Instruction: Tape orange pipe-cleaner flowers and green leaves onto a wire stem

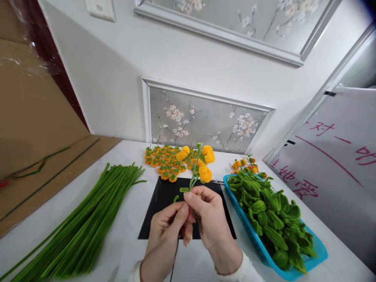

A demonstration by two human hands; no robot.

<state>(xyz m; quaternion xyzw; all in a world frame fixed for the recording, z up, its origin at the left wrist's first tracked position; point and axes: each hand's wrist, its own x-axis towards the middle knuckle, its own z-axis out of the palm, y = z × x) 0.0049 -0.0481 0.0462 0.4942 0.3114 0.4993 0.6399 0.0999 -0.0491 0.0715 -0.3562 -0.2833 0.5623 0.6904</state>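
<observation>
Above a black mat [154, 215], both hands meet on a fuzzy pipe-cleaner flower sprig [205, 173] with several yellow-orange heads and green stems. My right hand [213, 219] pinches the stems between thumb and index finger, just under the heads. Lower down, my left hand [164, 231] closes thumb and finger around the stem end, touching the right fingers. A short green tip sticks out beside the right thumb. Another small green curl [176, 198] shows above the left hand; whether it joins the sprig I cannot tell. The stem's lower end is hidden by the fingers.
Long green pipe-cleaner stems [88, 223] lie bundled at left. Many small orange heads [164, 158] sit behind the mat. A blue basket [261, 250] of green fuzzy leaves [274, 235] stands at right, with orange sprigs [245, 164] behind. Cardboard [38, 105] borders the left; a whiteboard [331, 168] the right.
</observation>
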